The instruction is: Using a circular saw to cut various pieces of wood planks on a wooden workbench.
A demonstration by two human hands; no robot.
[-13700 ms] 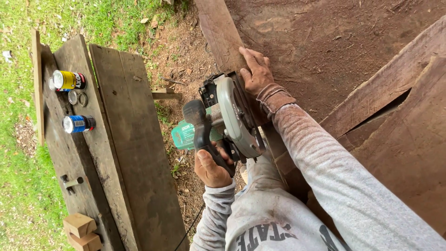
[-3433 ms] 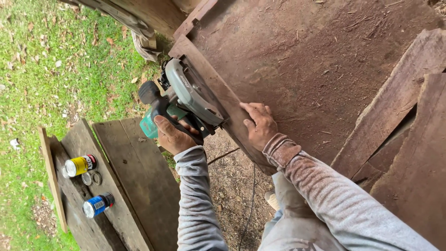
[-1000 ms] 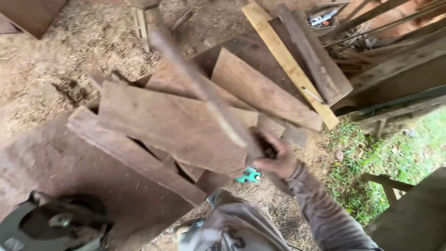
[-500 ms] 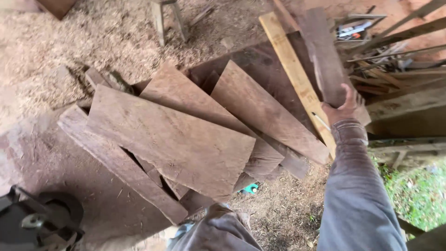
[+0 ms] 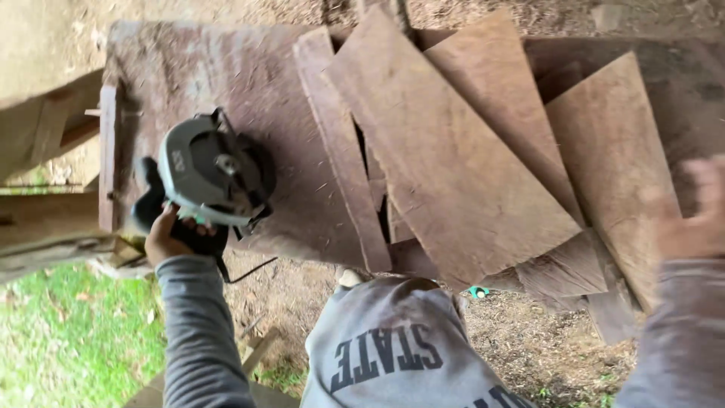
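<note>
While left hand (image 5: 168, 236) grips the circular saw (image 5: 215, 177), fingers wrapped on its handle, saw sits on wide board (image 5: 219, 83).
Right hand (image 5: 691, 215) blurred, fingers can't tell; steady the stacked planks (image 5: 453, 159) w/ it, clear of blade path.

1. Broad reddish-brown wooden slab (image 5: 226, 83) serving as the work surface, filling the upper left and centre of the frame, dusted with sawdust.
2. Circular saw (image 5: 215, 177) resting on the slab's left part, near its lower edge.
3. Narrow plank (image 5: 340, 151) lying on the slab just right of the saw, running from top centre down to the lower edge.
4. Wide angled board (image 5: 453, 159) overlapping the plank at centre, cut to a slant.
5. Further boards (image 5: 619, 159) fanned out at right, overlapping one another.
6. Sawdust-strewn dirt ground (image 5: 529, 347) below the slab at lower right; grass (image 5: 68, 332) at lower left.
</note>
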